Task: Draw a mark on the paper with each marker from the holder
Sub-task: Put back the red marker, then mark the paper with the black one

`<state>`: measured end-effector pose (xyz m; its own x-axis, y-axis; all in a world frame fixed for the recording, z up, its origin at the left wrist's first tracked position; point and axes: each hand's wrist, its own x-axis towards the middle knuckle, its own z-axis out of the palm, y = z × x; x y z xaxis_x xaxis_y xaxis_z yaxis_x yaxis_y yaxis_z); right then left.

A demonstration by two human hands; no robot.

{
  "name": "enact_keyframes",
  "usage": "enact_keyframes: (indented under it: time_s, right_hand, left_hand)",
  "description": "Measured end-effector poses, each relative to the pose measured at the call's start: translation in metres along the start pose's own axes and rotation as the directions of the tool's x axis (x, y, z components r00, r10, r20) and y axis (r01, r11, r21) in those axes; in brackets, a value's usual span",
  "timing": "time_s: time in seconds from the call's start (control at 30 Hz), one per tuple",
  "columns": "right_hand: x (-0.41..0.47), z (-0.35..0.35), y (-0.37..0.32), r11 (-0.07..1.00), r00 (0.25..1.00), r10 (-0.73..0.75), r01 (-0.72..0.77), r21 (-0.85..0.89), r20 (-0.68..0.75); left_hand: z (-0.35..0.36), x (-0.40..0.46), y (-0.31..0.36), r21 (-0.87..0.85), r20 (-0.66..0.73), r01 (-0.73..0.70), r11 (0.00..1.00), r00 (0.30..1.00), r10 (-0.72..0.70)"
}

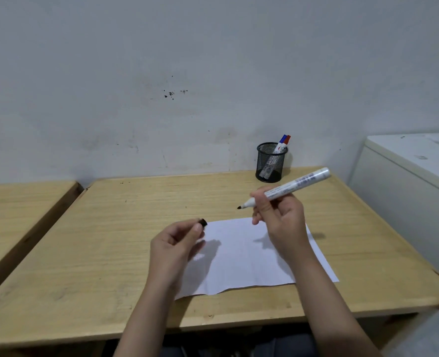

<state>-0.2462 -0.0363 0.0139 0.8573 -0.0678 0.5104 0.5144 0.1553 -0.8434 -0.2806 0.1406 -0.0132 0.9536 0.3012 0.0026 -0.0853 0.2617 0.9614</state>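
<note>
An uncapped black marker (288,190) is clamped in the right hand (280,215) above the paper (251,258), ready for marking, while its cap (203,222) is pinched clear in the left hand (177,243).

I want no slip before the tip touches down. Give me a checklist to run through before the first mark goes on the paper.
1. Cap off the marker: ok, the black tip is bare.
2. Right hand grips the marker firmly: ok, fingers wrap the barrel.
3. Cap kept for recapping: ok, held in the left hand.
4. Paper flat on the table and free under the tip: ok, though the tip hangs just beyond its far edge.
5. Paper unmarked: ok, no mark shows.
6. Other markers wait in the holder: ok, a blue cap and a red cap stick out.
</note>
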Motion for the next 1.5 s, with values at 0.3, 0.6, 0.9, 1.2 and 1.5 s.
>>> enact_keyframes:
  time_s: [0.3, 0.6, 0.9, 1.2, 1.5]
  right_hand:
    - [-0.004, -0.007, 0.018, 0.995, 0.994, 0.098, -0.099, -0.026, -0.054]
    - [0.003, 0.01, 0.023, 0.98, 0.979, 0.193, -0.189, -0.066, 0.07]
    - [0.039, 0.073, 0.069, 0.893, 0.889, 0.45, -0.447, -0.044, 0.09]
    - [0.033, 0.094, 0.105, 0.863, 0.871, 0.491, -0.489, -0.128, -0.017]
    - [0.028, 0.096, 0.114, 0.886, 0.889, 0.449, -0.429, -0.175, 0.092]
  left_hand:
    - [-0.027, 0.112, 0.007, 0.603, 0.02, -0.09, 0.792, 0.995, 0.097]
    - [-0.041, 0.138, -0.014, 0.766, 0.129, -0.101, 0.634, 0.992, 0.002]
    - [-0.064, 0.093, -0.008, 0.736, 0.185, -0.089, 0.671, 0.98, -0.072]
    - [-0.066, 0.088, -0.011, 0.863, 0.258, -0.223, 0.453, 0.966, -0.016]
    - [-0.069, 0.09, -0.008, 0.913, 0.25, -0.239, 0.33, 0.968, 0.009]
